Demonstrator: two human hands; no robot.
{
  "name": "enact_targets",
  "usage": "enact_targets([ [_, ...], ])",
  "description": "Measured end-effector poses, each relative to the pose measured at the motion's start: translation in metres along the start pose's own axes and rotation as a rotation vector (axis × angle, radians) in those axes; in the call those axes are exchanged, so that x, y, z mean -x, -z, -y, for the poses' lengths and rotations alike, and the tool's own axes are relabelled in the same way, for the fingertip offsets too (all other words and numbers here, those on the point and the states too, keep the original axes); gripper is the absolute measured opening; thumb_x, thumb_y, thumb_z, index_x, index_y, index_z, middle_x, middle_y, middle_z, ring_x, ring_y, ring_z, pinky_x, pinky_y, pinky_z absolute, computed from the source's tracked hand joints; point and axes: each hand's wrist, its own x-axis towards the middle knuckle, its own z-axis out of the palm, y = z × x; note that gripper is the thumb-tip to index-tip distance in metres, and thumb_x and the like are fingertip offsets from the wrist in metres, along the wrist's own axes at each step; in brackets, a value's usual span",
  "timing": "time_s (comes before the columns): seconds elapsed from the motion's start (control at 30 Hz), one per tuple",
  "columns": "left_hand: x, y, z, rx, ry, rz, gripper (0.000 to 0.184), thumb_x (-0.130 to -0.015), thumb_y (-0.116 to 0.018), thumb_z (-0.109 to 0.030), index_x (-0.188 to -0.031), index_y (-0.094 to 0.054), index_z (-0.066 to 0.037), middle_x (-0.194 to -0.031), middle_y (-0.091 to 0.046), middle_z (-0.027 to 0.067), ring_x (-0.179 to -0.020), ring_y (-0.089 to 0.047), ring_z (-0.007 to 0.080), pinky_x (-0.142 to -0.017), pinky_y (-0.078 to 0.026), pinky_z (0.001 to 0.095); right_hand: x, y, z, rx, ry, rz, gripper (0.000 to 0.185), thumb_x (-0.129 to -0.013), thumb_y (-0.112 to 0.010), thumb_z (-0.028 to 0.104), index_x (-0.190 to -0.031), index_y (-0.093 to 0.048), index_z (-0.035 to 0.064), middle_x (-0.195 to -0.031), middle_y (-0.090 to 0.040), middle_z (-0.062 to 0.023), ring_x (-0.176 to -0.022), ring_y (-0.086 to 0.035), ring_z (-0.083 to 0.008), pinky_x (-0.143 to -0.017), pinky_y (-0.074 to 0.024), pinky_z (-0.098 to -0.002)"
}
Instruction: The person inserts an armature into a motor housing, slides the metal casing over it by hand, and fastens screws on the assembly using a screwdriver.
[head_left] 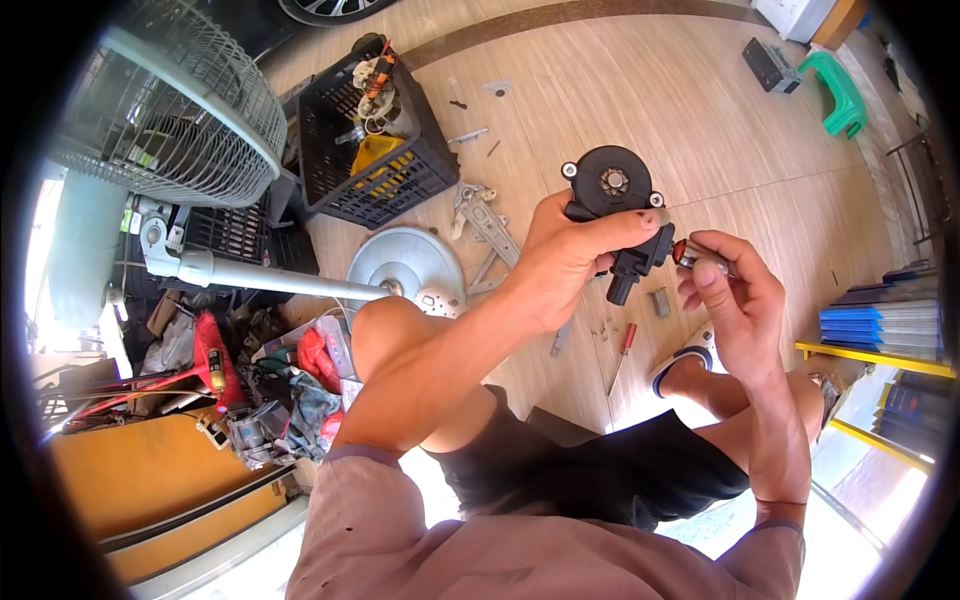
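Currently, left hand (575,240): grasping a black housing (612,200), its thumb lying across the front; the fingers are wrapping behind, mostly out of sight.
Right hand (735,295): pinching a small red-and-silver part (690,254) between thumb and finger; the red end is pointing at the housing's side; whether the two are touching, I cannot tell.
Housing's place: being held up over the floor (620,100), in front of the seated person's knees; its round end is facing the camera, showing a toothed metal centre (614,181).
Under the hands: a red-handled screwdriver (629,338) is lying on the floor; a small grey block (660,302) is lying near it.
Black crate (415,185): holding a yellow piece (378,158) among other parts; a metal bracket (485,220) is lying just beside it.
Further out: a fan (190,110) is standing at the left; a green stool (838,95) is sitting at the upper right.
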Motion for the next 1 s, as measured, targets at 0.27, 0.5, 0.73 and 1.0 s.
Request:
enact_targets([
  [0.27,0.001,-0.001,-0.001,0.014,-0.004,-0.005,0.029,-0.082,-0.08,-0.019,-0.104,-0.069,-0.003,-0.095,-0.072,0.0056,-0.088,-0.069,0.0148,-0.075,-0.051,0.0277,-0.001,-0.002,0.002,-0.017,0.043,-0.014,0.036,-0.097,-0.067,0.013,-0.128,-0.056,-0.0023,-0.105,-0.067,-0.0088,-0.09,-0.063,-0.013,-0.08,-0.0527,-0.0286],
  [0.5,0.001,0.0,-0.001,0.043,-0.007,0.017,0.03,-0.083,-0.079,-0.017,-0.107,-0.068,-0.002,-0.096,-0.072,0.0066,-0.09,-0.07,0.0156,-0.079,-0.053,0.0293,0.0,-0.01,-0.003,0.055,0.217,-0.063,0.036,-0.098,-0.066,0.015,-0.128,-0.056,-0.0024,-0.102,-0.068,-0.0084,-0.084,-0.062,-0.0122,-0.074,-0.0524,-0.0271],
  [0.73,0.0,0.002,0.001,0.004,0.008,0.001,0.03,-0.083,-0.08,-0.018,-0.107,-0.068,-0.002,-0.097,-0.072,0.0066,-0.09,-0.07,0.0157,-0.079,-0.053,0.0307,0.0,0.001,0.0,-0.01,0.005,0.03,0.036,-0.097,-0.066,0.012,-0.129,-0.056,-0.0007,-0.107,-0.067,-0.0075,-0.091,-0.061,-0.0115,-0.08,-0.0513,-0.0262],
  [1.0,0.001,0.0,-0.001,0.021,0.008,-0.002,0.031,-0.082,-0.08,-0.018,-0.106,-0.068,-0.003,-0.097,-0.072,0.0061,-0.088,-0.07,0.0155,-0.078,-0.053,0.03,0.0,-0.006,0.002,-0.066,0.099,-0.026,0.035,-0.097,-0.067,0.01,-0.128,-0.056,-0.0012,-0.106,-0.067,-0.007,-0.093,-0.063,-0.0121,-0.079,-0.0519,-0.0263],
])
